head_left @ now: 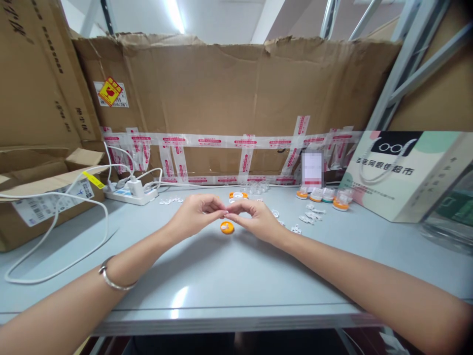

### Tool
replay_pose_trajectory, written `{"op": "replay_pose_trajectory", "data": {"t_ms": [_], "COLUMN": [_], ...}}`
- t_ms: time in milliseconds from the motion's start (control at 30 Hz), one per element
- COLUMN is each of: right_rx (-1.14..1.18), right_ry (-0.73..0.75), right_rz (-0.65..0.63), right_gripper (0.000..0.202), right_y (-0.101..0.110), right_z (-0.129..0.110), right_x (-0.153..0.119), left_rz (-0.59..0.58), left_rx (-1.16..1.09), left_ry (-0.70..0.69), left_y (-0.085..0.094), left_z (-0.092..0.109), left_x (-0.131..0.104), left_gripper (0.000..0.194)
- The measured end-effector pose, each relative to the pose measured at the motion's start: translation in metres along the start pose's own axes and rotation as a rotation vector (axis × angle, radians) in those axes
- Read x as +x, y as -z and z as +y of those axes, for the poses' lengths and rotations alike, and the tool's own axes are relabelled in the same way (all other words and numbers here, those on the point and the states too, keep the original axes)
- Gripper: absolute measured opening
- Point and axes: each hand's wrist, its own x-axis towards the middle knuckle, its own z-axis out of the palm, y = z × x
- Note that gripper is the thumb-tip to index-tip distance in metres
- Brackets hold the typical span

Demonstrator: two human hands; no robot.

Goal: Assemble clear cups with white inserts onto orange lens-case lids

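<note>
My left hand and my right hand meet at the fingertips above the middle of the table. Both pinch closed around something too small to make out. Just below the fingertips lies a round orange disc with a small white piece on top. Behind my hands sits another orange and white part, partly covered by them. Small white plastic pieces are scattered to the right of my right hand. A curved row of tiny white pieces lies left of my left hand.
Clear-topped round containers with orange and green bases stand at the back right, near a paper bag. Clear parts lie at the back. A power strip, white cable and open cardboard box occupy the left.
</note>
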Motion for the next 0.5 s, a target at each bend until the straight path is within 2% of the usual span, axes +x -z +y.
{"op": "replay_pose_trajectory", "data": {"t_ms": [100,167,267,367,500], "right_rx": [0.023,-0.002,-0.089,-0.220,-0.363], "right_ry": [-0.003,-0.005,0.009,0.073,0.212], "right_rz": [0.034,0.031,-0.017,-0.098,-0.210], "right_gripper": [0.017,0.016,0.014,0.011,0.010], "right_y": [-0.002,0.000,0.005,0.012,0.017], "right_z": [-0.003,0.000,0.009,0.019,0.025], "right_x": [-0.001,-0.001,0.002,0.005,0.006], "left_rz": [0.021,0.002,-0.034,-0.130,-0.305], "left_rx": [-0.127,-0.122,0.099,0.358,0.466], "left_ry": [0.022,0.035,-0.009,-0.123,-0.215], "left_y": [-0.009,-0.009,-0.003,0.005,0.008], "left_z": [-0.003,-0.008,-0.015,-0.019,-0.021], "left_x": [-0.001,-0.001,0.001,0.001,0.000], "left_gripper": [0.020,0.021,0.015,0.012,0.015]}}
